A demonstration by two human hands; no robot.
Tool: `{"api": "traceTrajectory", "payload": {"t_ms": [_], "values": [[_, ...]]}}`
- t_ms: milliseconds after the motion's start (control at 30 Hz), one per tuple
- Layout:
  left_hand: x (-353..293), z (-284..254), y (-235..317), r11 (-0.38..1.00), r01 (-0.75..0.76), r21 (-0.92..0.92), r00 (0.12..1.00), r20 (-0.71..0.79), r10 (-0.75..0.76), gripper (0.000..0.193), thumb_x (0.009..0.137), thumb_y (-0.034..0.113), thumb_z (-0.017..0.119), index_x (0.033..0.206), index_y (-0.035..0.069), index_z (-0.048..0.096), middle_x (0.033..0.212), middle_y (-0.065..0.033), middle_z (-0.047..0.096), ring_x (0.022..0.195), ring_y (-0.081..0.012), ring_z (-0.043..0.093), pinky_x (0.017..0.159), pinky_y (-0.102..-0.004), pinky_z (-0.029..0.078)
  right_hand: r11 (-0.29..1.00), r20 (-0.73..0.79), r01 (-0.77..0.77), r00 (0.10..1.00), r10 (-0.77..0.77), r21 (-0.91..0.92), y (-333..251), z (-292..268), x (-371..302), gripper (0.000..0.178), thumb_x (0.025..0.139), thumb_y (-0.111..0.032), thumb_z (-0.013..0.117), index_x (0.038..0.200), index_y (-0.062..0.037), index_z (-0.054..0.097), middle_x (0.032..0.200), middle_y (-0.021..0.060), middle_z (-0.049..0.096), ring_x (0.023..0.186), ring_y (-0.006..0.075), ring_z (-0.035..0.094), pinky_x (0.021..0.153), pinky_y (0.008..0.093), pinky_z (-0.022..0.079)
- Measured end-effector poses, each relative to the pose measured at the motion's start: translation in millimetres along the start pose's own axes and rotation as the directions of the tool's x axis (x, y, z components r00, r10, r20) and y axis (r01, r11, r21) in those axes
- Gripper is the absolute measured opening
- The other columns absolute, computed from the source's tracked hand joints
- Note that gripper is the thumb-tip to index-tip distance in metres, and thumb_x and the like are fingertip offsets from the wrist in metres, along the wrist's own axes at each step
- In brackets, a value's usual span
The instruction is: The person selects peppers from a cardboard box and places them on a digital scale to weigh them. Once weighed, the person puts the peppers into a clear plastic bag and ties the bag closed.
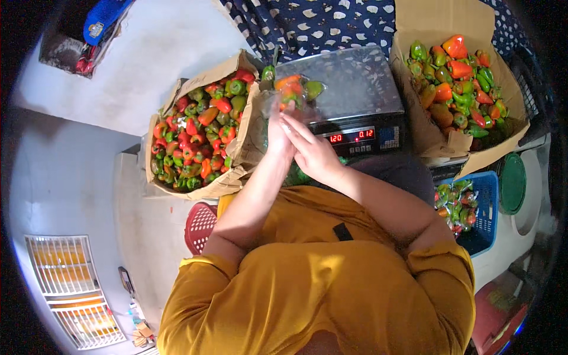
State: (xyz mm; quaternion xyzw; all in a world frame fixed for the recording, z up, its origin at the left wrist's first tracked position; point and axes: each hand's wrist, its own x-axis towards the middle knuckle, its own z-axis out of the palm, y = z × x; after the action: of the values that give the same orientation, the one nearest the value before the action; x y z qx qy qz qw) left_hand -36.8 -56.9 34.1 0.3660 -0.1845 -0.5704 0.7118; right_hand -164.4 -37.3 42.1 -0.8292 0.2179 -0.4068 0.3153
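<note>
My left hand (278, 135) and my right hand (312, 149) press together palm to palm, fingers long and straight, in front of the scale's left side. A clear plastic bag of peppers (291, 87), with orange, red and green ones inside, is at my fingertips. Its neck seems to be caught between my palms, though the hands hide that part. My left fingers are somewhat blurred. Behind the bag is the steel pan of a digital scale (355, 83), whose red display is lit. One green pepper (315, 89) shows at the bag's right side.
To the left stands a cardboard box (236, 155) full of red and green peppers. Another open box (473, 161) of peppers is at the right. Below it, a blue basket (488, 207) holds bagged peppers, beside a green round lid (512, 183). A red perforated stool (200, 228) is near my left elbow.
</note>
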Motion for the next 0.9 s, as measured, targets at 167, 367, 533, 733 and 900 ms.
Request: {"api": "traceTrajectory", "payload": {"t_ms": [167, 367, 533, 733, 900], "values": [[37.5, -25.0, -0.2, 0.035, -0.204, 0.978, 0.744, 0.132, 0.655, 0.051, 0.080, 0.025, 0.066, 0.121, 0.003, 0.046, 0.113, -0.0181, 0.053, 0.103, -0.0335, 0.055, 0.090, -0.0421, 0.044, 0.999, 0.095, 0.041, 0.995, -0.042, 0.013, -10.0, 4.3, -8.4, 0.074, 0.069, 0.003, 0.053, 0.139, -0.0093, 0.035, 0.146, 0.0092, 0.032, 0.103, 0.0317, 0.059, 0.076, 0.0378, 0.055], [62.6, -35.9, -20.8, 0.136, -0.017, 0.991, 0.773, -0.073, 0.630, 0.066, 0.074, 0.032, 0.072, 0.125, 0.003, 0.040, 0.124, -0.0242, 0.047, 0.117, -0.0387, 0.043, 0.097, -0.0484, 0.035, 0.996, 0.225, 0.041, 0.973, -0.058, 0.079, -15.2, 11.0, -13.4, 0.077, 0.068, 0.005, 0.053, 0.141, -0.0099, 0.032, 0.146, 0.0086, 0.031, 0.104, 0.0304, 0.059, 0.081, 0.0368, 0.053], [56.3, -35.0, -13.7, -0.023, -0.030, 0.999, 0.867, 0.037, 0.498, 0.077, 0.078, 0.035, 0.067, 0.135, 0.000, 0.030, 0.129, -0.0289, 0.041, 0.120, -0.0454, 0.038, 0.099, -0.0500, 0.034, 0.991, 0.120, 0.112, 0.985, -0.120, 0.072, -8.5, 9.0, -8.7, 0.075, 0.073, 0.000, 0.052, 0.143, -0.0137, 0.030, 0.148, 0.0052, 0.030, 0.080, 0.0300, 0.064, 0.064, 0.0367, 0.054], [8.2, -52.7, 10.5, -0.593, -0.459, 0.661, 0.713, 0.673, 0.198, 0.058, 0.079, 0.022, 0.061, 0.129, 0.001, 0.043, 0.129, -0.0259, 0.044, 0.116, -0.0452, 0.044, 0.095, -0.0497, 0.039, 0.981, 0.101, -0.040, 0.995, 0.021, 0.190, -13.1, 9.5, -10.2, 0.074, 0.069, 0.011, 0.049, 0.139, -0.0106, 0.037, 0.143, 0.0106, 0.038, 0.114, 0.0275, 0.054, 0.077, 0.0286, 0.053], [-95.8, 26.4, 89.3, -0.154, -0.482, 0.862, 0.857, 0.427, -0.289, 0.046, 0.074, 0.000, 0.049, 0.119, 0.000, 0.054, 0.118, -0.0178, 0.057, 0.117, -0.0337, 0.050, 0.103, -0.0406, 0.036, 0.922, -0.192, -0.033, 0.975, 0.116, 0.387, 3.7, 0.4, -0.9, 0.065, 0.072, 0.011, 0.048, 0.135, -0.0041, 0.043, 0.138, 0.0182, 0.042, 0.121, 0.0328, 0.049, 0.094, 0.0316, 0.045]]}}
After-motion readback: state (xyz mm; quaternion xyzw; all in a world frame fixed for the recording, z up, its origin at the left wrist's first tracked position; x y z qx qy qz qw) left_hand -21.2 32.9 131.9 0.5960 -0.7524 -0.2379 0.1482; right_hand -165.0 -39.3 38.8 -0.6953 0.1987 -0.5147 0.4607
